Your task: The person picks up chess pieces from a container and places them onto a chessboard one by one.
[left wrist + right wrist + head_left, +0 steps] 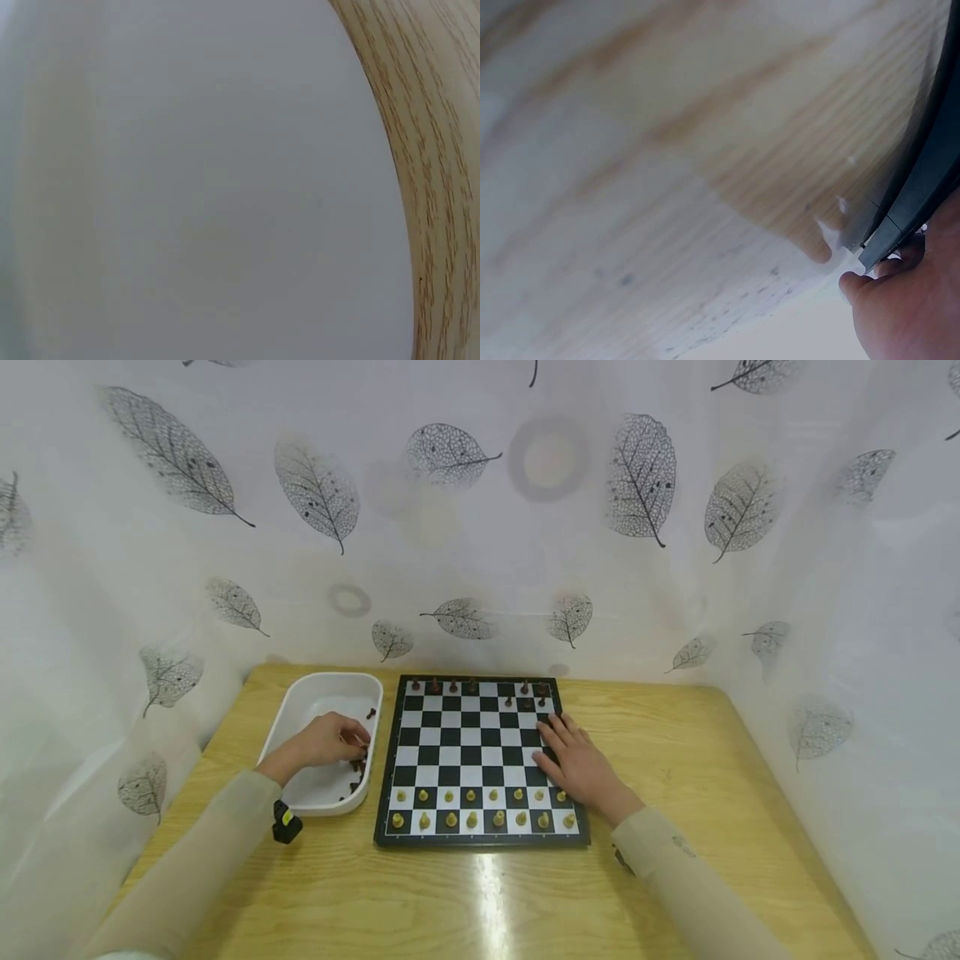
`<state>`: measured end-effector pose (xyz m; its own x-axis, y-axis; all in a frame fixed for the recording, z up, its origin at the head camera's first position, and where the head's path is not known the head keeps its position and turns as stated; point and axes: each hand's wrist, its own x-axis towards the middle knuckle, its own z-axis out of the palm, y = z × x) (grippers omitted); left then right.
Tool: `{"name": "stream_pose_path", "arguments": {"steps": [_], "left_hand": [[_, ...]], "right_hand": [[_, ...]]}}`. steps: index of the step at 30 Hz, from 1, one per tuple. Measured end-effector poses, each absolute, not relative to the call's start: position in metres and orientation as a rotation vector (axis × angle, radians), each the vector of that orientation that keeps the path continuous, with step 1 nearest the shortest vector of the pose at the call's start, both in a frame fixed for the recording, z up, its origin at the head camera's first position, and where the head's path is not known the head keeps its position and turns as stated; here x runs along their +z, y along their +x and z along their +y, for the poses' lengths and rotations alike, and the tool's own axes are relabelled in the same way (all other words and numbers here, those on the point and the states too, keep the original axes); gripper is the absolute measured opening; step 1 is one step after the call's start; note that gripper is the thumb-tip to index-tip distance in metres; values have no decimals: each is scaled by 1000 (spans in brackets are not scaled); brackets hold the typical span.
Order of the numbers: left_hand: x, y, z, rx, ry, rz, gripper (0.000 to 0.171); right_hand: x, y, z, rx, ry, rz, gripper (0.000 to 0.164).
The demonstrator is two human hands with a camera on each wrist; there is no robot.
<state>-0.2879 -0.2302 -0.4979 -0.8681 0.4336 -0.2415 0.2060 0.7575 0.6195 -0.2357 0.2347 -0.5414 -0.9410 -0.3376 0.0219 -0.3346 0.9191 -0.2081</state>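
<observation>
My left hand (pixel 330 742) reaches into a white plastic tray (pixel 302 681), its fingers bent down among dark red chess pieces (pixel 358 767) along the tray's right side. Whether the fingertips pinch one of these is too small to tell. Flat and spread, my right hand (pixel 588 768) rests on the right edge of a black-and-white chessboard (pixel 470 756). Yellow chess pieces (pixel 470 819) fill the board's two near rows. At the far side stand several dark red chess pieces (pixel 453 686), with gaps between them. The left wrist view shows just the tray (pixel 247 180) and wood.
Tray and board stand side by side on a wooden table (pixel 675 760). A pale curtain with leaf prints (pixel 480 543) hangs behind the table and along both sides. One dark red chess piece (pixel 371 714) lies apart, farther back in the tray.
</observation>
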Motion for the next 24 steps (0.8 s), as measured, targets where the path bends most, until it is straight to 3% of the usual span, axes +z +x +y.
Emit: {"name": "stream_pose_path", "arguments": {"steps": [24], "left_hand": [[-502,-287,-233,787,427,2647,15]], "right_hand": [[-543,-237,235,-325,-544,3072,73]]}}
